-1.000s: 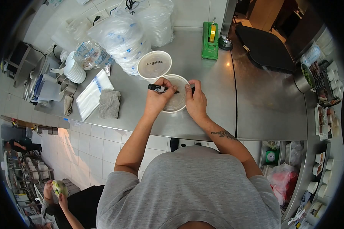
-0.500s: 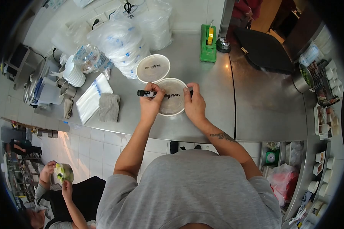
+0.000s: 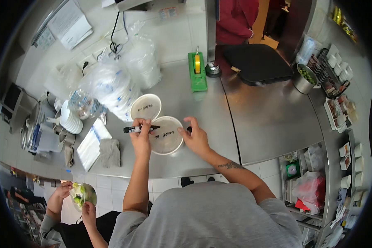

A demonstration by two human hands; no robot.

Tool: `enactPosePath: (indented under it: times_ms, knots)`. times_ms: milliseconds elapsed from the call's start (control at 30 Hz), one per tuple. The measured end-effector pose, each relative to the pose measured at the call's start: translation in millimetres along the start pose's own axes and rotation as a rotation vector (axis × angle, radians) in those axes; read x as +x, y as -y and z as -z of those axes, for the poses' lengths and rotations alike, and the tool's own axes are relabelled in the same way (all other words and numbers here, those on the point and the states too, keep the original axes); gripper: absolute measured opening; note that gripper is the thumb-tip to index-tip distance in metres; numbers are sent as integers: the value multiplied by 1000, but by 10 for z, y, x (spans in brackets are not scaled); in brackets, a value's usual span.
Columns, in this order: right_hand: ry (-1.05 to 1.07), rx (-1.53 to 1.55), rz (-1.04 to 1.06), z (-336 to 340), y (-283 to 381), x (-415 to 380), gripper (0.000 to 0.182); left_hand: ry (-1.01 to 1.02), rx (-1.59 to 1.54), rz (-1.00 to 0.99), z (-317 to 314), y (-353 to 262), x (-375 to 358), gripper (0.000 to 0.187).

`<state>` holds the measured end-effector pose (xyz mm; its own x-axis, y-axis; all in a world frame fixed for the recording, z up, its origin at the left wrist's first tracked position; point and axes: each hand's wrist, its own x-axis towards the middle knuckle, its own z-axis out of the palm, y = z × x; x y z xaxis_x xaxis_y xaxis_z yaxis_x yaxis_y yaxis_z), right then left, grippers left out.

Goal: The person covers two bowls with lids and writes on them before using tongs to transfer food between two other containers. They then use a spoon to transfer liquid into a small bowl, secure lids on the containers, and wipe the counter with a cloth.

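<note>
My left hand (image 3: 141,129) is closed around a black marker (image 3: 132,129). The marker's tip points right, over the upper part of a round translucent lid (image 3: 167,144) with black handwriting on it. My right hand (image 3: 197,138) is at the lid's right edge, its thumb near the rim. Between its bent fingers is a small black piece that looks like the marker cap (image 3: 189,129). Just behind, a second round lid (image 3: 146,110) with black writing touches or slightly overlaps the first. Whether containers are under the lids cannot be made out.
Bagged stacked plastic containers (image 3: 115,89) stand behind the lids. A grey cloth (image 3: 110,153) and white plastic bags (image 3: 89,149) lie left. A green tape dispenser (image 3: 199,82), black tray (image 3: 258,66) and metal pot (image 3: 305,79) stand right. A co-worker's hands (image 3: 62,190) hold a bowl of vegetables lower left.
My view has turned, shifting the counter leftward and down in the picture. My left hand has moved off the lid's writing, uncovering more of it. My right hand's grip on the lid has loosened.
</note>
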<state>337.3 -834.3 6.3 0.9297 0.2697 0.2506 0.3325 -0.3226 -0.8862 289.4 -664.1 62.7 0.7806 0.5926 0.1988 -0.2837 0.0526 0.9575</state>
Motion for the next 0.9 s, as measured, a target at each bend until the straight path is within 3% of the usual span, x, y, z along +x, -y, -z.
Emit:
enactPosePath:
  times_ms: [200, 300, 367, 600, 900]
  knots:
    - [-52, -117, -103, 362, -446, -100, 31, -14, -116, -9, 172, 60, 336, 15]
    - [-133, -362, -94, 650, -814, -178, 23, -40, -135, -25, 298, 119, 468, 16]
    - [-158, -445, 23, 746, -910, -225, 19, -73, -116, -40, 332, 130, 555, 16]
    - [-119, -532, 170, 707, -967, -176, 15, -85, 8, -58, 415, 303, 968, 11]
    - [-106, -550, 35, 684, -953, -107, 13, -174, 132, -60, 421, 417, 1130, 8]
